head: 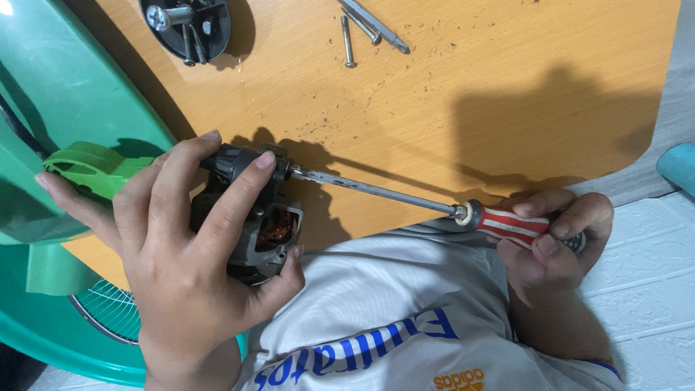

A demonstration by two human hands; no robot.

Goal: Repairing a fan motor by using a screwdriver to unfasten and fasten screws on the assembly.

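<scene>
Fingers of the left hand (181, 268) are wrapped around a dark motor (253, 217), with copper windings showing through an opening in its side. The motor is held over the near edge of an orange table (434, 108), just beside a light green part (90, 168) and a larger green housing (65, 80). A screwdriver (449, 210) with a red-and-white striped handle is pinched at the handle's end by the curled fingers of the right hand (554, 242); its long metal shaft is laid level, its tip meeting the top of the motor. At the far edge of the table, a round black cap (187, 27) with screws in it is seen, and loose screws (350, 40) lie well apart from it beside a metal bit (376, 25). A white shirt (376, 304) with blue lettering and a small orange mark is visible below.
</scene>
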